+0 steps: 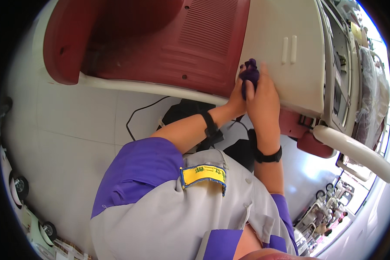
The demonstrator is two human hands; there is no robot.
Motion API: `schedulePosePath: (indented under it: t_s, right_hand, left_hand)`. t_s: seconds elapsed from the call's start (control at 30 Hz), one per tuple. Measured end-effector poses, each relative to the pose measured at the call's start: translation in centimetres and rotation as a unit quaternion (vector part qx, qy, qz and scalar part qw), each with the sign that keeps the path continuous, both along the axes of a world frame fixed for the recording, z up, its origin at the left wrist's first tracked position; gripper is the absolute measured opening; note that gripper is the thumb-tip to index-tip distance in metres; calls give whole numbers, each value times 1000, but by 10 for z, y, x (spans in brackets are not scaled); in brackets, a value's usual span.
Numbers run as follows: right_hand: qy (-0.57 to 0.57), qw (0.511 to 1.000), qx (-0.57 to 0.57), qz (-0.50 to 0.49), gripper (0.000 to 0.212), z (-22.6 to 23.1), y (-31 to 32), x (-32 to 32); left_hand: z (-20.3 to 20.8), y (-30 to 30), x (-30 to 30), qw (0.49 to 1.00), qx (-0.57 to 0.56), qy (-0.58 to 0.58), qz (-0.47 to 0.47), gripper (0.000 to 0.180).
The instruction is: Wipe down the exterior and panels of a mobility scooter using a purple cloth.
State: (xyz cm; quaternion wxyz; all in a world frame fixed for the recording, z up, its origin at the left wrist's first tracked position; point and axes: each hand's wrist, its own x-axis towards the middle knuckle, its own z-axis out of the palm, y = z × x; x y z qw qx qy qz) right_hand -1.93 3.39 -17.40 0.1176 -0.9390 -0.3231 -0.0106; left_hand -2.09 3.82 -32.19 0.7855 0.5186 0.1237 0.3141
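Nearest the camera is the person's grey and purple shirt, with a yellow patch on it. Both bare arms reach up from there, and each wrist has a black band. Far to the left lies the white floor, and a thin black cable curls across it. Above the floor is a big red panel with a cream rim, part of a small vehicle body. Next comes the left hand. It is at the lower edge of the panel, and its fingers curl up to the purple cloth. Only their tips show, so how tight they grip cannot be told. The cloth is bunched into a small wad, and it sits right where the red panel meets the cream panel. The right hand is just beside the left one. Its fingers are closed around the lower part of the cloth, with the thumb up along the side. The wiping would probably go best if the cloth stays flat against the panel, if the push is soft and even, and if the strokes follow the seam. A loose wad could slip out of the fingers. Further right are cream parts and a thick cream bar.
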Motion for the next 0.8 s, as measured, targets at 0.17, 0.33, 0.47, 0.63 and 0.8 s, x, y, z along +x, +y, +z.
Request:
schedulePosePath:
  t_s: [0.17,0.33,0.47,0.63,0.8]
  right_hand:
    - [-37,990,-127,47,42,-1,2,12]
    - [-75,989,-125,16,21,-12,39,31]
    - [-26,975,-221,7,16,-2,26,32]
    - [-9,979,-203,8,15,-4,7,6]
    - [-65,986,-152,5,16,-14,31,46]
  left_hand:
    - [-33,10,70,980,-184,-68,-45,47]
    - [-77,78,143,992,-91,81,-27,48]
    - [-75,37,107,989,-76,109,-68,52]
    - [-22,35,53,983,81,157,-54,48]
    - [-38,78,136,986,40,153,-61,45]
